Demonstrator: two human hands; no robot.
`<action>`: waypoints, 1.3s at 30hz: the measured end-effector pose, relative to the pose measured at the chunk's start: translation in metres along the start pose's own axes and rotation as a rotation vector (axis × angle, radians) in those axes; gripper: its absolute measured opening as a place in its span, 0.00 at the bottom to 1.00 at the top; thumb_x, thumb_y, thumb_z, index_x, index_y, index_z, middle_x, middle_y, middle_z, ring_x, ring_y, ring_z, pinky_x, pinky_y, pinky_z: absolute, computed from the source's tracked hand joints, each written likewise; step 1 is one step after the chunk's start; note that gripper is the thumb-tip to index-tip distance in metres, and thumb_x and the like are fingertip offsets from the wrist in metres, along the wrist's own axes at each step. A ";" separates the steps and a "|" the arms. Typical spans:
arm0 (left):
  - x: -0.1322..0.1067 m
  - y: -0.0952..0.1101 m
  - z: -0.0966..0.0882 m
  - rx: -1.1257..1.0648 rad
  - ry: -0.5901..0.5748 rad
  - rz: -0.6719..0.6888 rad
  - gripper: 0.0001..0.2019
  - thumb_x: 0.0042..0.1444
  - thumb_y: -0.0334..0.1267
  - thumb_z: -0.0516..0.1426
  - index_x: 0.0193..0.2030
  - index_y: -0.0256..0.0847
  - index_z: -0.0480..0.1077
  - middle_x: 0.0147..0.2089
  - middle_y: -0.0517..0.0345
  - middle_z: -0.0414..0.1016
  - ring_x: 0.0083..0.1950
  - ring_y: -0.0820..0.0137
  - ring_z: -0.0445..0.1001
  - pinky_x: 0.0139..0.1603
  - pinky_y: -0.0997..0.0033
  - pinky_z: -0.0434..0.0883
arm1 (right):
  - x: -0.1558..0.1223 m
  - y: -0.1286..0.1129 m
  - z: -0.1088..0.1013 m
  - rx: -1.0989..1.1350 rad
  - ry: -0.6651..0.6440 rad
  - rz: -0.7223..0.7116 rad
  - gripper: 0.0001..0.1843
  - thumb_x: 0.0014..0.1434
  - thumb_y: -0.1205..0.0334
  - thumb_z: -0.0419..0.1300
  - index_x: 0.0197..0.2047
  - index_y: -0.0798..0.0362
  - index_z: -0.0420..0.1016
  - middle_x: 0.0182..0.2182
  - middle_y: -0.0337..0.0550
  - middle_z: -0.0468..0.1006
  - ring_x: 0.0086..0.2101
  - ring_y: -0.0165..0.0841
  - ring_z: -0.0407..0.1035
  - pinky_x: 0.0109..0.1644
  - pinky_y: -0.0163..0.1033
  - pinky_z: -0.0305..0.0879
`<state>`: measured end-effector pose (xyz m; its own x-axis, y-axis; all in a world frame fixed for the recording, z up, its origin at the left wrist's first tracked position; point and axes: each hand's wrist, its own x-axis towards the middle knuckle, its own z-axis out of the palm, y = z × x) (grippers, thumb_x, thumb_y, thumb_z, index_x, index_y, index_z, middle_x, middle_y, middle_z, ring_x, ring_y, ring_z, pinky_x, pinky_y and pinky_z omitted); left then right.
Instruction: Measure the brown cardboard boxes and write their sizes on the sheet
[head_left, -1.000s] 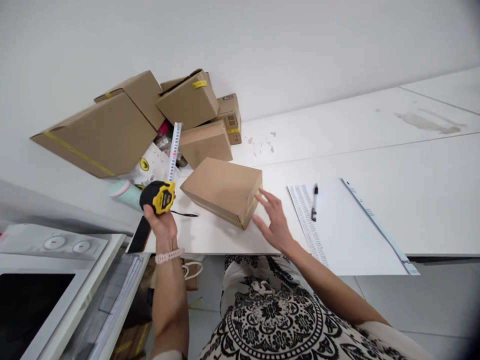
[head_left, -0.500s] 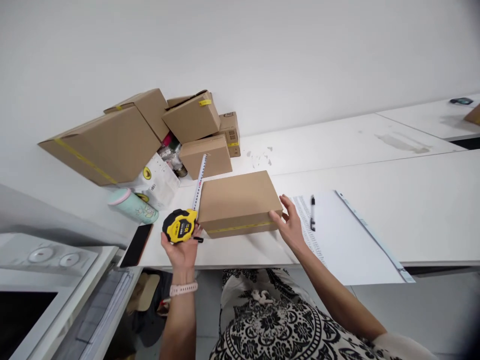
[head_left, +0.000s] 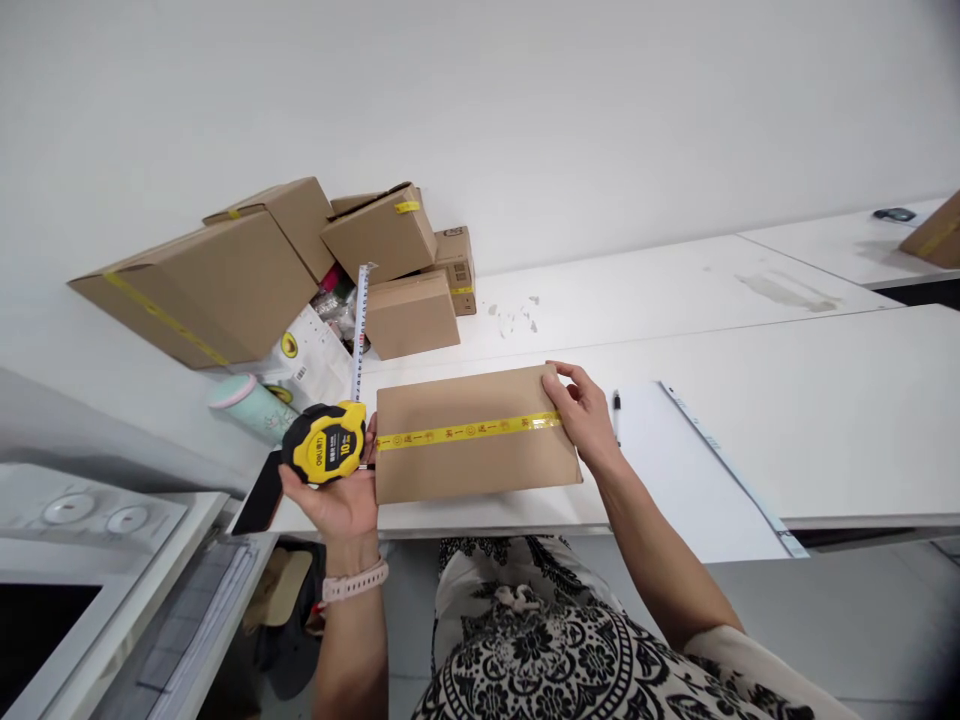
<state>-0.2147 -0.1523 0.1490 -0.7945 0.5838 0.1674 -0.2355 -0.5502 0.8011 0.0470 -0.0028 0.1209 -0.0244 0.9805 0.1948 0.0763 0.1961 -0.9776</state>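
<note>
A yellow and black tape measure [head_left: 327, 445] lies in my left hand [head_left: 341, 505], its fingers closed around it. The white blade [head_left: 361, 335] sticks out from it, away from me. Beside it, a cardboard box [head_left: 476, 465] is tilted so that a face with a yellow tape strip points up at me. My right hand [head_left: 589, 420] grips the box at its right end, thumb on the taped face. Fingertips of my left hand reach the box's left edge; whether they press on it I cannot tell.
Several cardboard boxes [head_left: 202, 285] are stacked at the back left. A mint bottle [head_left: 251, 405] and a dark phone [head_left: 259, 495] lie at the table's left. White paper sheets [head_left: 675, 480] and a pen [head_left: 616, 415] are at the right. A mouse [head_left: 894, 215] is far right.
The box has turned toward me, bringing its yellow-taped face into full view. My left hand has moved left with the tape measure, and my right hand has shifted up the box's end.
</note>
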 end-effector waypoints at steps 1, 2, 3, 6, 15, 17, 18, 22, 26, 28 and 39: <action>-0.004 0.001 0.002 0.008 0.000 0.012 0.29 0.54 0.70 0.56 0.50 0.54 0.79 0.54 0.60 0.82 0.54 0.57 0.79 0.56 0.53 0.77 | 0.007 0.005 0.002 0.013 -0.012 0.013 0.24 0.59 0.38 0.62 0.49 0.46 0.79 0.33 0.42 0.81 0.29 0.38 0.70 0.33 0.44 0.68; -0.009 0.004 0.004 0.016 -0.005 0.039 0.29 0.53 0.71 0.57 0.51 0.55 0.79 0.56 0.61 0.81 0.54 0.56 0.79 0.57 0.52 0.77 | 0.015 0.009 0.006 0.029 -0.017 0.022 0.23 0.58 0.39 0.63 0.47 0.47 0.80 0.32 0.42 0.81 0.29 0.37 0.70 0.33 0.44 0.68; -0.016 0.008 0.008 0.030 -0.014 0.082 0.28 0.54 0.70 0.57 0.52 0.56 0.78 0.58 0.62 0.79 0.56 0.56 0.78 0.58 0.51 0.76 | 0.022 0.013 0.010 0.049 -0.010 0.032 0.22 0.57 0.40 0.64 0.44 0.47 0.79 0.32 0.41 0.81 0.30 0.37 0.70 0.34 0.43 0.68; -0.038 0.024 0.019 0.103 -0.046 0.215 0.24 0.58 0.67 0.56 0.54 0.59 0.76 0.64 0.65 0.74 0.63 0.54 0.74 0.61 0.49 0.75 | 0.041 0.025 0.027 0.103 0.065 0.114 0.17 0.54 0.43 0.64 0.34 0.49 0.75 0.32 0.41 0.80 0.32 0.37 0.70 0.35 0.42 0.68; -0.091 0.009 0.001 0.165 -0.137 -0.175 0.21 0.58 0.60 0.61 0.54 0.55 0.80 0.57 0.56 0.81 0.65 0.49 0.74 0.58 0.46 0.78 | 0.041 0.035 0.047 0.155 0.126 -0.025 0.21 0.65 0.43 0.53 0.48 0.49 0.75 0.54 0.49 0.79 0.54 0.42 0.72 0.59 0.48 0.67; -0.098 0.001 -0.005 0.170 -0.164 -0.263 0.22 0.59 0.59 0.61 0.55 0.54 0.80 0.58 0.54 0.81 0.63 0.49 0.75 0.59 0.45 0.77 | 0.039 0.034 0.042 0.159 0.077 -0.105 0.23 0.66 0.43 0.52 0.54 0.48 0.75 0.58 0.49 0.77 0.59 0.43 0.69 0.64 0.51 0.64; -0.101 -0.002 -0.007 0.169 -0.179 -0.310 0.22 0.59 0.58 0.62 0.55 0.52 0.80 0.58 0.53 0.81 0.61 0.48 0.77 0.58 0.45 0.77 | 0.039 0.034 0.039 0.150 0.048 -0.139 0.25 0.67 0.43 0.52 0.57 0.47 0.74 0.60 0.49 0.76 0.60 0.43 0.68 0.66 0.52 0.62; -0.108 -0.006 -0.003 0.156 -0.205 -0.514 0.25 0.54 0.58 0.67 0.53 0.44 0.82 0.56 0.44 0.82 0.54 0.45 0.81 0.54 0.44 0.79 | 0.046 0.029 0.032 0.068 -0.062 -0.257 0.29 0.68 0.40 0.51 0.64 0.45 0.72 0.65 0.48 0.72 0.65 0.42 0.63 0.70 0.54 0.57; -0.111 -0.005 0.006 0.152 -0.192 -0.590 0.25 0.55 0.57 0.66 0.53 0.44 0.81 0.57 0.44 0.81 0.54 0.45 0.81 0.54 0.45 0.79 | 0.059 0.024 0.033 0.055 -0.153 -0.279 0.30 0.67 0.37 0.51 0.61 0.45 0.77 0.61 0.47 0.76 0.63 0.43 0.65 0.69 0.53 0.59; -0.114 -0.003 0.011 0.154 -0.182 -0.599 0.24 0.54 0.57 0.66 0.52 0.44 0.82 0.55 0.45 0.82 0.54 0.45 0.82 0.54 0.45 0.79 | 0.066 0.023 0.037 0.086 -0.178 -0.247 0.29 0.66 0.36 0.53 0.56 0.47 0.81 0.57 0.48 0.80 0.60 0.43 0.69 0.66 0.52 0.64; -0.121 0.006 0.028 0.239 -0.370 -0.787 0.32 0.53 0.65 0.64 0.47 0.34 0.81 0.44 0.41 0.84 0.43 0.50 0.84 0.46 0.54 0.80 | 0.092 0.019 0.053 0.264 -0.337 0.136 0.17 0.49 0.48 0.68 0.33 0.53 0.86 0.29 0.42 0.84 0.32 0.36 0.74 0.38 0.39 0.68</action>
<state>-0.1037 -0.2096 0.1501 -0.2122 0.9166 -0.3389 -0.4799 0.2043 0.8532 -0.0070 0.0903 0.1155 -0.3587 0.9309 0.0692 -0.1548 0.0138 -0.9879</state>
